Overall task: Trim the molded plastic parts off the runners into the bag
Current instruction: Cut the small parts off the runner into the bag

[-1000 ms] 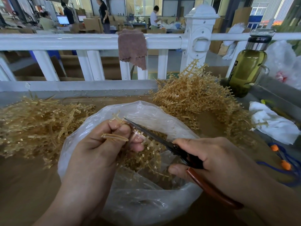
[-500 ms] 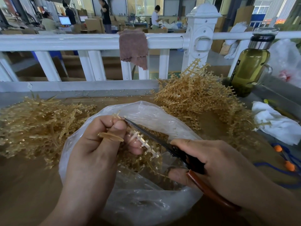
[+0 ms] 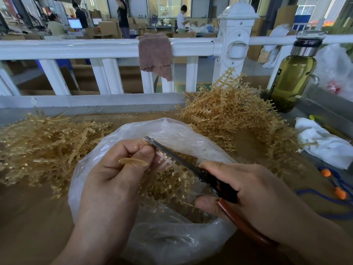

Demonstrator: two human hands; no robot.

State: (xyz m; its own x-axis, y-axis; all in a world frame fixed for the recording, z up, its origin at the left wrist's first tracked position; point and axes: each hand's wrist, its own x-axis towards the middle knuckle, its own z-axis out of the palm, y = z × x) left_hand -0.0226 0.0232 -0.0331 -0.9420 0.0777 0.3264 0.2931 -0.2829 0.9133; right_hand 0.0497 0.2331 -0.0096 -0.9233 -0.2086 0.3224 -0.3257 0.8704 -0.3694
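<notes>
glossy clear plastic bag (image 3: 177, 136), amber translucent plastic runners (image 3: 229, 111), dark metal scissors (image 3: 172, 153)

Operator body: bare left hand (image 3: 107, 180) and bare right hand (image 3: 254, 190).
Each hand continues into a bare forearm, left forearm (image 3: 91, 241) and right forearm (image 3: 315, 236), uncovered as far as the lower frame edge. The visible thumbnails are short and plain.

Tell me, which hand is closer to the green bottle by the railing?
The right hand, gripping the scissors, sits below and left of the bottle. The left hand, pinching a runner over the bag, is farther left.
</notes>
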